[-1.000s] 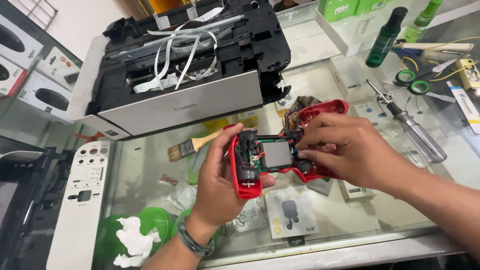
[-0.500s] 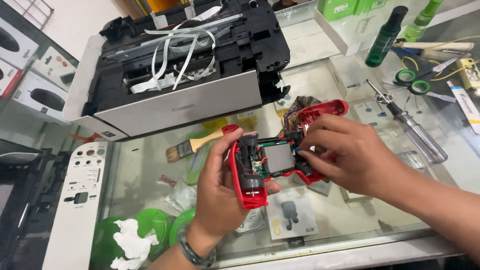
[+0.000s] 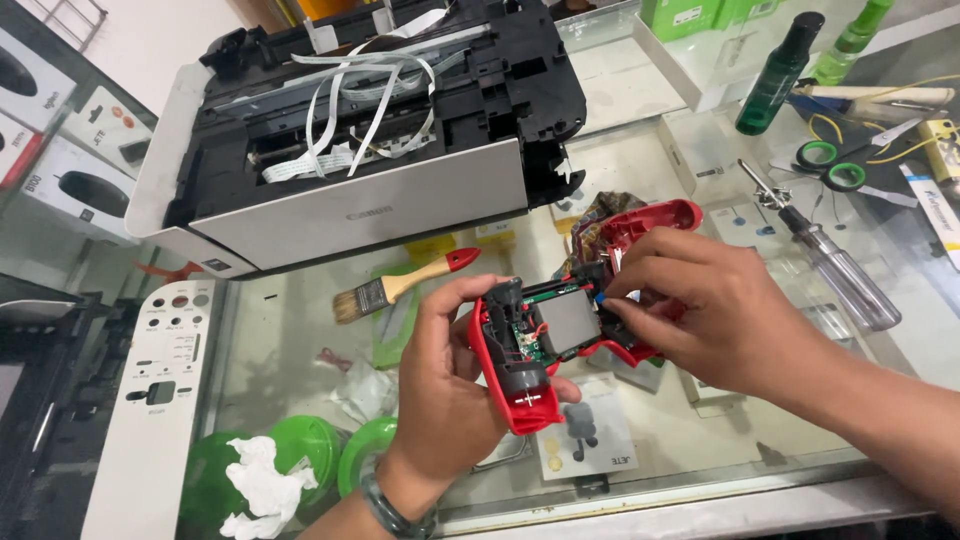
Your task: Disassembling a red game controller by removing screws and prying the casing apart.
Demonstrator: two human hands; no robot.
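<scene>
Gripping an opened red game controller (image 3: 545, 340) from its left side, the left hand (image 3: 445, 385) is seen with its fingers curled round the shell's edge and the thumb laid along the top rim near a black stick mount. The controller is held just above a glass counter (image 3: 290, 340), near the middle of the view, with its green circuit board and a grey square part exposed. The right end of the shell is covered by the right hand (image 3: 720, 320), whose fingertips are pressed together on a small blue-tipped part at the board's edge; what exactly is pinched cannot be told. A second red shell half (image 3: 650, 220) is seen lying just behind the hands. A paintbrush (image 3: 400, 285) with a wooden, red-tipped handle is laid on the glass to the left, below a dismantled printer (image 3: 360, 140) with loose white ribbon cables. A clear-handled screwdriver (image 3: 830, 265) is placed to the right, with green-handled scissors (image 3: 830, 165) and a dark green bottle (image 3: 780, 75) beyond it. A white button panel (image 3: 160, 390) is set at the left edge.
</scene>
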